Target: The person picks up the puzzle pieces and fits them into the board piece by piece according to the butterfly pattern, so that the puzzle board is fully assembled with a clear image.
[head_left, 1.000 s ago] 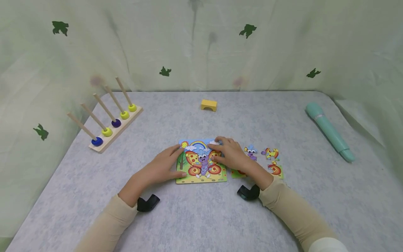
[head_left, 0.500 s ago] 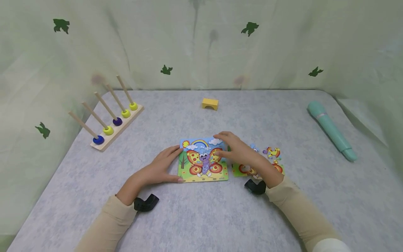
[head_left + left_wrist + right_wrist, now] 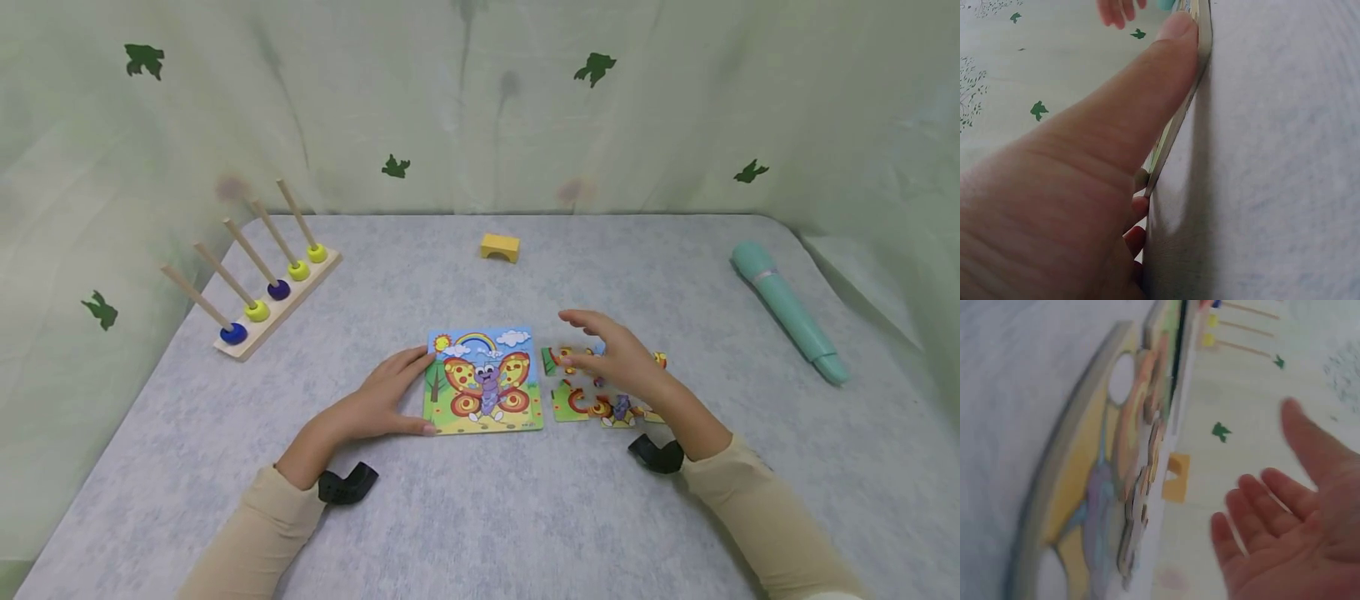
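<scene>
A square picture puzzle (image 3: 487, 387) with a purple butterfly, sun and rainbow lies flat on the table in the head view. My left hand (image 3: 375, 398) rests against its left side, thumb at the near left corner and fingers along the edge. The left wrist view shows the thumb (image 3: 1147, 78) laid on the board's rim. Over several loose puzzle pieces (image 3: 570, 404) to the right, my right hand (image 3: 622, 362) hovers with fingers spread, partly hiding them. Its palm (image 3: 1285, 537) holds nothing in the right wrist view.
A wooden peg rack (image 3: 281, 312) with blue and yellow beads stands at the back left. A yellow arch block (image 3: 500, 247) sits at the back middle. On the right lies a teal microphone-shaped object (image 3: 787, 312). A pale curtain (image 3: 480, 108) hangs behind the table.
My right hand has left the butterfly puzzle and moved right, over the loose pieces. The left hand has stayed at the puzzle's left side, its thumb drawn slightly towards the corner.
</scene>
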